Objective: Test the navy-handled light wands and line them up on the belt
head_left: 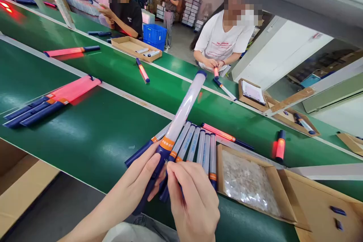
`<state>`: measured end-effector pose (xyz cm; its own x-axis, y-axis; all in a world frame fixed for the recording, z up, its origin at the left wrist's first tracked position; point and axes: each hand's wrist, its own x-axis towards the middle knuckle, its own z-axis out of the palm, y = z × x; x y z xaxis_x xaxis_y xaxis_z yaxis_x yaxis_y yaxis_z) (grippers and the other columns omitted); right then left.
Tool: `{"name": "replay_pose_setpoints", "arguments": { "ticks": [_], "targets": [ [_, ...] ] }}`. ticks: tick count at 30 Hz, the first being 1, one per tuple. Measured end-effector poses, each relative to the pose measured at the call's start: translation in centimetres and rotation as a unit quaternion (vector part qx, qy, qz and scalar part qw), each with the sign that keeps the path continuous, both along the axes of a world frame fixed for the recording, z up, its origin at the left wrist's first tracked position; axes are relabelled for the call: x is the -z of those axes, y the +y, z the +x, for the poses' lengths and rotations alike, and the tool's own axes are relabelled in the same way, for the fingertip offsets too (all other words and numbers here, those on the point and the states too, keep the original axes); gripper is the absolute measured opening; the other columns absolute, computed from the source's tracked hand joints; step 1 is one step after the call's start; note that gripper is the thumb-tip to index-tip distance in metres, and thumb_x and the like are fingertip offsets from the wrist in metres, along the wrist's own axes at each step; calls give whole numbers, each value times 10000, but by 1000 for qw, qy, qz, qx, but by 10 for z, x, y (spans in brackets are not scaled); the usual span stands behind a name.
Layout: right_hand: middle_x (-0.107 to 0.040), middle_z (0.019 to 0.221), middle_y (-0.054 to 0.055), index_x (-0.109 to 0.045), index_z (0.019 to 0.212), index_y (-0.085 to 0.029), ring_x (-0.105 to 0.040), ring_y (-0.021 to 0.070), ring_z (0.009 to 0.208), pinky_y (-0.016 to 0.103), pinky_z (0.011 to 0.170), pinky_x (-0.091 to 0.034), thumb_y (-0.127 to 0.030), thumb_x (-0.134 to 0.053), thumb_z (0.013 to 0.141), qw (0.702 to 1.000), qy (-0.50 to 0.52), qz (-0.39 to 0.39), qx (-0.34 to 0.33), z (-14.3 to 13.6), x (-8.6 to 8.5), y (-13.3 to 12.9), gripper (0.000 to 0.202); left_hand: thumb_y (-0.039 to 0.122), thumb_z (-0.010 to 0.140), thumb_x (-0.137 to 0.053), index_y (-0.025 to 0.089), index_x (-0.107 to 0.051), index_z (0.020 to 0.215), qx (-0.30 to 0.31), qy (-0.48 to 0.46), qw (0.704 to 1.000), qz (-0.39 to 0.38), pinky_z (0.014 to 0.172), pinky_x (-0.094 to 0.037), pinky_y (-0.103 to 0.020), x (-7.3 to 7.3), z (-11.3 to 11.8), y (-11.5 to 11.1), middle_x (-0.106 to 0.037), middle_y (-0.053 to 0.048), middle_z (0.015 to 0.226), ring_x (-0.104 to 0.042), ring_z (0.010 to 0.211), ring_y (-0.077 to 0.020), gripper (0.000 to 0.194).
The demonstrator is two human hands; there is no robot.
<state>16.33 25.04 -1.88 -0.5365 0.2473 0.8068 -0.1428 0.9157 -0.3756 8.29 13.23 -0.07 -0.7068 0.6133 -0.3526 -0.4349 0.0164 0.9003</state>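
My left hand (144,176) is wrapped round the dark blue handle of a traffic baton (185,102). Its unlit white tube tilts up and away, above an orange band. My right hand (193,198) is closed in a pinch against the side of that handle; whatever its fingertips hold is too small to make out. Behind my hands, several unlit batons (194,141) lie side by side on the green bench. To their right stands a cardboard tray (286,196) full of small clear plastic pieces (245,177).
Lit red batons (75,89) lie in a group at left. More lie on the green conveyor belt (170,85), including one standing lit baton (280,146). A cardboard box (317,200) holds small blue parts at right. Two people (221,41) work across the belt; another stands behind.
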Motion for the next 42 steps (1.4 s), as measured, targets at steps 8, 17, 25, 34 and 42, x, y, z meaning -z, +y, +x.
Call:
{"name": "replay_pose_setpoints", "arguments": {
  "ticks": [8, 17, 25, 34, 42],
  "targets": [
    [-749, 958, 80, -719, 1063, -78, -707, 166, 899, 326, 838, -619, -75, -658, 1019, 1000, 9, 14, -4, 3, -1, -2, 76, 723, 960, -633, 171, -486, 1597, 2, -2, 1000, -30, 589, -466, -241, -3, 10, -2, -553, 34, 727, -493, 606, -117, 855],
    [-759, 1049, 47, -726, 1162, -118, -712, 126, 970, 271, 921, -614, -80, -669, 1021, 999, -3, -43, -22, 7, 0, 0, 157, 706, 929, -688, 180, -547, 1492, 30, -68, 997, 21, 483, -369, -201, -6, 8, 4, -519, 49, 680, -432, 537, -90, 783],
    [-718, 965, 41, -691, 1035, -125, -673, 111, 910, 259, 903, -591, -77, -660, 1023, 999, -7, -49, -12, 10, 0, 1, 58, 575, 1003, -652, 170, -533, 1528, 11, -80, 997, 6, 490, -384, -197, -11, 13, 6, -512, 58, 616, -455, 499, -93, 675],
    [-729, 1016, 80, -664, 1095, -93, -696, 187, 1013, 348, 935, -607, -114, -594, 1064, 999, -35, 28, -9, 10, 6, 5, 80, 680, 952, -680, 193, -613, 1369, 54, -78, 995, 21, 456, -386, -182, -8, 8, 7, -505, 52, 643, -410, 503, -83, 645],
    [-730, 1061, 72, -667, 1159, -87, -681, 156, 1043, 314, 1001, -583, -113, -571, 1077, 997, -50, 53, -5, 13, 12, 8, 129, 687, 949, -676, 184, -619, 922, 79, -97, 991, 55, 418, -364, -149, 5, 7, 6, -505, 39, 676, -397, 493, -57, 507]
  ]
}}
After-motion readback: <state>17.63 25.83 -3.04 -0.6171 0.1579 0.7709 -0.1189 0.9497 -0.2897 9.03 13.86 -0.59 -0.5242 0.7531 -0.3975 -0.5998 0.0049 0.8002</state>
